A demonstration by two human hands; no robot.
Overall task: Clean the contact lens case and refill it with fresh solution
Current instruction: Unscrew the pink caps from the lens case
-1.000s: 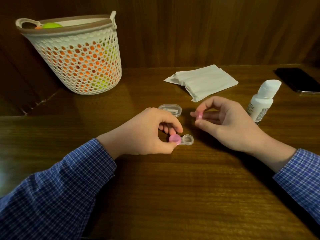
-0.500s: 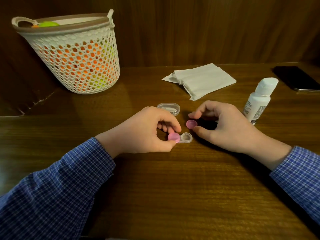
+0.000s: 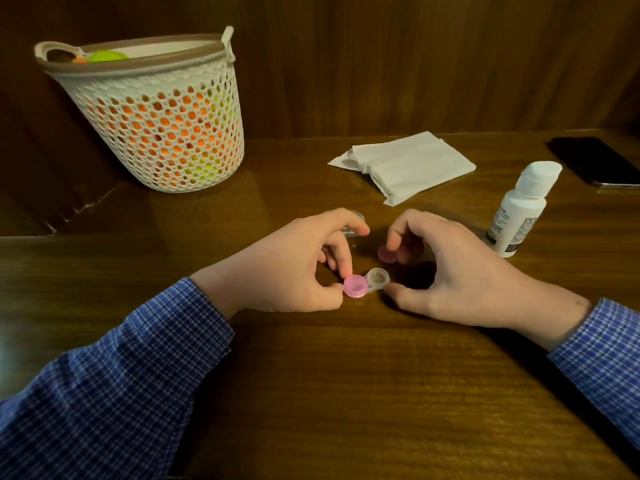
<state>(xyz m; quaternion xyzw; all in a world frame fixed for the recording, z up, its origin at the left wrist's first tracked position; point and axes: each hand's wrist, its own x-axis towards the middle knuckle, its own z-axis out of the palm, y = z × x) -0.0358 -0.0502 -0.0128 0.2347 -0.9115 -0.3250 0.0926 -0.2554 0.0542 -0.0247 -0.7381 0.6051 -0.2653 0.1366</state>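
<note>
The clear contact lens case [image 3: 375,279] lies on the wooden table. Its left well carries a pink cap [image 3: 355,286]; its right well is uncovered. My left hand [image 3: 294,268] pinches the pink cap on the case between thumb and fingers. A second, loose pink cap [image 3: 387,253] rests on the table just behind the case, with the fingertips of my right hand [image 3: 450,268] on it. My right thumb touches the case's right end. The white solution bottle [image 3: 523,209] stands capped to the right of that hand.
A folded white tissue [image 3: 405,166] lies behind the hands. A small clear container [image 3: 351,232] peeks out behind my left fingers. A white mesh basket [image 3: 156,112] of orange and green items stands at the back left, and a dark phone [image 3: 595,161] lies at the back right.
My right hand lowered the loose pink cap onto the table behind the case and its thumb came down to the case's right end. My left hand stayed on the case.
</note>
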